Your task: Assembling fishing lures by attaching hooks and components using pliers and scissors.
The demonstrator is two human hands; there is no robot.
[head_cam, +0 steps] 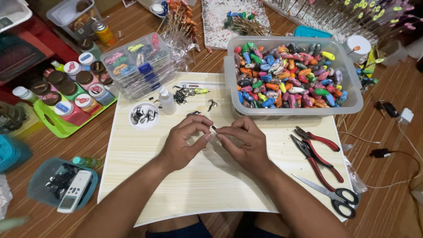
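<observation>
I had both hands together over the pale wooden board on the worktop. My left hand and right hand met at the fingertips, each grip pinched on a tiny dark metal piece held between them, too small to tell its exact shape. It looked to me like a fitting step, joining small hardware by feel. Just beyond my hands lay loose hooks and a small white dish of more. The clear tub of painted lures stood at the far right, and red-handled pliers lay beside my right wrist. Any next move would have called for a steady, fine pinch.
</observation>
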